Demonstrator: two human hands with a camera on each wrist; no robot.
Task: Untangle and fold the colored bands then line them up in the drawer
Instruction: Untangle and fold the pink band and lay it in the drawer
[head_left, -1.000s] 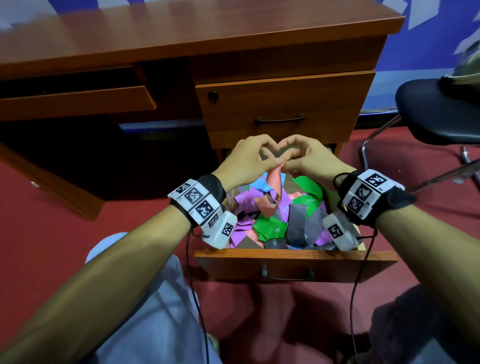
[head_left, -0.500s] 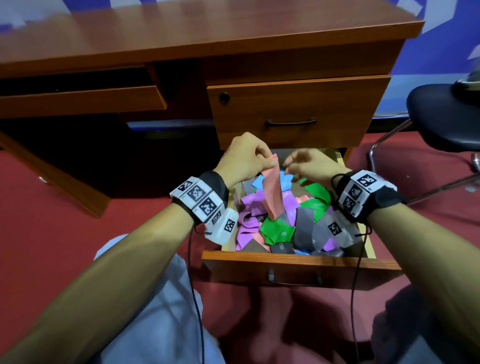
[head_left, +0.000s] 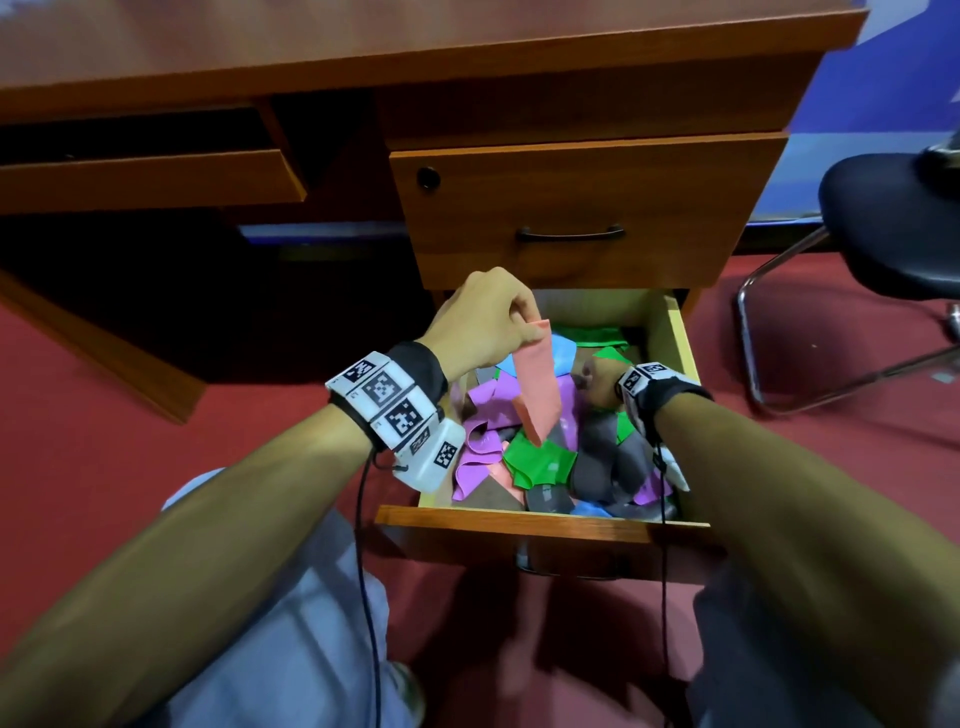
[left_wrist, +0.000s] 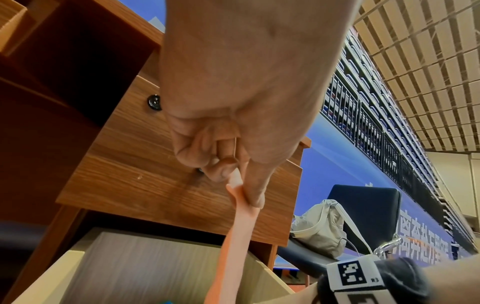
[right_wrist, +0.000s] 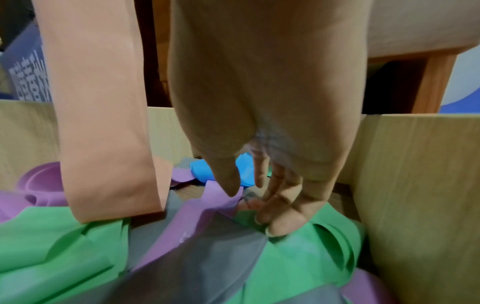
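Note:
The open lower drawer (head_left: 540, 522) holds a tangle of purple (head_left: 480, 441), green (head_left: 540, 460), grey (head_left: 597, 462) and blue (head_left: 563, 353) bands. My left hand (head_left: 524, 319) is raised above the drawer and pinches the top end of a salmon band (head_left: 537, 389), which hangs straight down into the pile. The left wrist view shows thumb and forefinger of the left hand (left_wrist: 244, 185) squeezing that salmon band (left_wrist: 233, 236). My right hand (head_left: 589, 376) reaches down into the drawer. There my right hand (right_wrist: 249, 203) has fairly straight fingers touching the purple band (right_wrist: 197, 216) and green band (right_wrist: 311, 246), gripping nothing.
A shut upper drawer (head_left: 587, 208) sits directly above the open one, under the desk top (head_left: 415, 47). A black chair (head_left: 893, 223) with a pale bag (left_wrist: 322, 226) stands to the right. Red carpet (head_left: 104, 441) surrounds the desk; my knees are below the drawer front.
Both hands held the salmon band together a second ago. The right hand has let go and dropped into the pile, while the left keeps the band hanging.

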